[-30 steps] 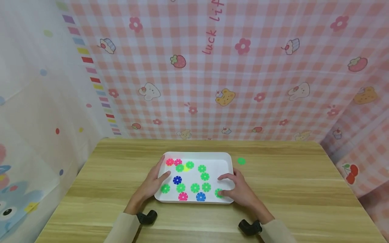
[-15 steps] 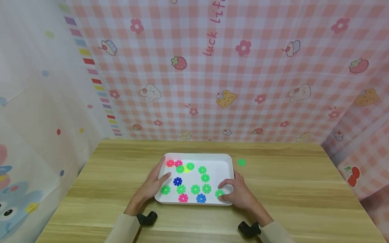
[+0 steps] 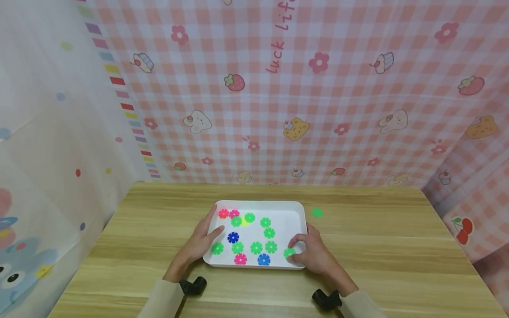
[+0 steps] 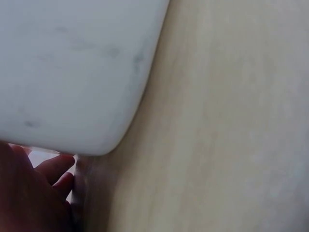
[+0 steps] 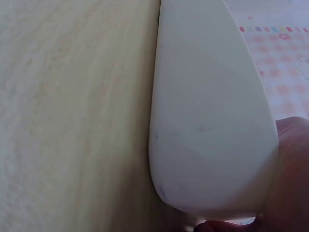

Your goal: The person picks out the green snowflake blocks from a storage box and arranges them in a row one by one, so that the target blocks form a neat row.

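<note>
A white tray lies on the table, holding several flat, notched snowflake discs. At its left side my left hand grips the wall, thumb over the rim and fingers along the outside. My right hand reaches over the right wall. Its thumb and index finger pinch a green snowflake disc near the front right corner, partly hidden by them. Around it lie more green discs, a dark blue disc, a blue disc and a pink disc. Both wrist views show mostly the tray's outer wall.
One green disc lies on the wooden table outside the tray, beyond its right side. Behind the table hangs a checked pink cloth. A black curved device sits at each wrist.
My right index finger has curled in toward the thumb, and the green disc between them has shifted slightly right. My left hand and the tray stay in place.
</note>
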A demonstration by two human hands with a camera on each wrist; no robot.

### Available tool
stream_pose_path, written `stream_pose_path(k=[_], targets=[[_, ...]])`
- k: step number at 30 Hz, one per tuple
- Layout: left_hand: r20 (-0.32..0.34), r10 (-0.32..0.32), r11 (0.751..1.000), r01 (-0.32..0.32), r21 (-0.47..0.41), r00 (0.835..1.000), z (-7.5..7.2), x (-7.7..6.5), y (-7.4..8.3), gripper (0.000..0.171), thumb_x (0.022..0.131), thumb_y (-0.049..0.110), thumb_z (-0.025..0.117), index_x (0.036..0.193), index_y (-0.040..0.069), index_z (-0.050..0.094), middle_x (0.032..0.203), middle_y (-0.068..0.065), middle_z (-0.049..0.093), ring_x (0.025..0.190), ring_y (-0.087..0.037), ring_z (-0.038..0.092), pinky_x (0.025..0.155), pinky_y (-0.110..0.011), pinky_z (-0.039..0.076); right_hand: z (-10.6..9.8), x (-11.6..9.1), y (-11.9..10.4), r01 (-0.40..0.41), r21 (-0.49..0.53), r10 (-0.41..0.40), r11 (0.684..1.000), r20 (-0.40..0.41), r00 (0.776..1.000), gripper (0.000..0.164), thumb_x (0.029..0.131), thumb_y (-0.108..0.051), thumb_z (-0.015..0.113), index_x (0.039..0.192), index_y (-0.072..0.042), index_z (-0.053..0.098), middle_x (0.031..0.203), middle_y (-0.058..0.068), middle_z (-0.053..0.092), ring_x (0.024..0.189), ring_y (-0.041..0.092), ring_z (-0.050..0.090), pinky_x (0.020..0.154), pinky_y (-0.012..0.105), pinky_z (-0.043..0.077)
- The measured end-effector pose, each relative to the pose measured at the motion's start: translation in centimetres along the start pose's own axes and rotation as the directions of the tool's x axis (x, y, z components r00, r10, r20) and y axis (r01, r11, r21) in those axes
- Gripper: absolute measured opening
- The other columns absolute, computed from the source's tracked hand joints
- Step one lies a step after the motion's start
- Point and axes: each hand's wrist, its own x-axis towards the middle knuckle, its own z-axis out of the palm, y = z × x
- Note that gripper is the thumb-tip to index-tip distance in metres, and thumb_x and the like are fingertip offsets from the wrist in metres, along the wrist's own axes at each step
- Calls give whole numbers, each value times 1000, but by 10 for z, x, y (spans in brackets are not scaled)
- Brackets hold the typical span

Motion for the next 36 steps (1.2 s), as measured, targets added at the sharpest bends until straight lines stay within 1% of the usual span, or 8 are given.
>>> stream_pose_path(k=[4, 8, 13, 17, 25, 31, 36], targets=[[-4, 14, 1000, -14, 5, 1000, 0, 0, 1, 70, 105, 31, 47, 161, 23, 6, 167, -14, 6, 152, -39, 2, 120, -63, 1, 0, 0, 0, -1, 4, 1, 1000, 1, 1000, 26, 69, -5, 88, 76, -15, 65, 155, 32, 25, 142, 49, 21, 115, 65, 24], [-5, 11, 1000, -10, 8, 1000, 0, -1, 2, 70, 105, 31, 47, 161, 22, 6, 167, -14, 6, 152, -39, 2, 120, -63, 1, 0, -1, 0, -1, 3, 1, 1000, -1, 1000, 28, 70, -6, 87, 76, -16, 62, 155, 32, 26, 142, 49, 21, 115, 65, 23], [-2, -2, 1000, 2, 1, 1000, 0, -2, 2, 71, 105, 29, 48, 161, 24, 5, 167, -11, 6, 152, -36, 3, 121, -61, 3, 0, -1, 1, -8, 4, 8, 1000, 1, 1000, 28, 71, -6, 87, 75, -15, 61, 155, 31, 25, 142, 48, 21, 115, 66, 22], [-1, -7, 1000, 7, 1, 1000, 0, -2, 0, 72, 104, 30, 48, 161, 25, 5, 167, -11, 6, 153, -36, 3, 121, -61, 3, 1, 0, 2, -5, 18, 5, 1000, -3, 1000, 27, 73, -6, 86, 75, -15, 60, 155, 32, 25, 142, 49, 21, 116, 66, 21], [-8, -14, 1000, 14, 7, 1000, 0, -1, 2, 72, 104, 31, 49, 161, 27, 5, 167, -10, 8, 153, -35, 4, 120, -62, 4, -2, 1, 4, 27, 35, -27, 999, -14, 1000, 23, 76, -5, 82, 74, -14, 61, 153, 35, 25, 142, 52, 21, 115, 68, 20], [-9, -17, 1000, 17, 6, 1000, 0, -1, 3, 71, 104, 31, 48, 161, 27, 6, 167, -9, 7, 153, -35, 3, 120, -62, 3, -2, 3, 5, 18, 59, -18, 998, -10, 1000, 20, 80, -7, 79, 73, -15, 62, 154, 34, 25, 143, 52, 20, 114, 68, 22], [-16, -6, 1000, 6, 15, 1000, 1, -1, 3, 71, 104, 30, 48, 161, 24, 6, 167, -13, 8, 152, -38, 4, 120, -63, 3, -5, 3, 4, 3, 79, -3, 997, 0, 1000, 19, 83, -9, 79, 74, -14, 63, 154, 33, 26, 143, 53, 21, 113, 69, 22]])
